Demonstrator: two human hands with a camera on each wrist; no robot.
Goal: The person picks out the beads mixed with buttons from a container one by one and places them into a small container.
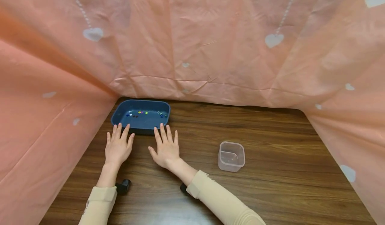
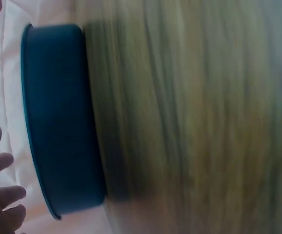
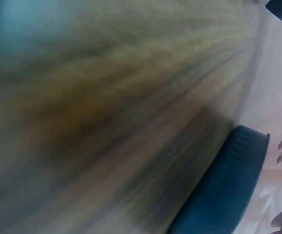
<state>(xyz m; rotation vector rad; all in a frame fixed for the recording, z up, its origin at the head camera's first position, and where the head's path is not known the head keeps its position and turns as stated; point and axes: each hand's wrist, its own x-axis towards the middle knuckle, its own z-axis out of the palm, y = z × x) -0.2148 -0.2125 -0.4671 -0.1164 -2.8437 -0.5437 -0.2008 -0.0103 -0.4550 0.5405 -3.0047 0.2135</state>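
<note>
Blue tray (image 1: 145, 121) lies just ahead of left hand (image 1: 117, 148) and right hand (image 1: 166, 150), long axis left-right; both hands spread, holding nothing.

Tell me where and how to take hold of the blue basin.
I'd take the blue basin by the rim at its two short ends, left hand from the left, right hand from the right. It is wider than deep, stands open side up and holds small colourful pieces, so a level two-handed grip should suit.
</note>
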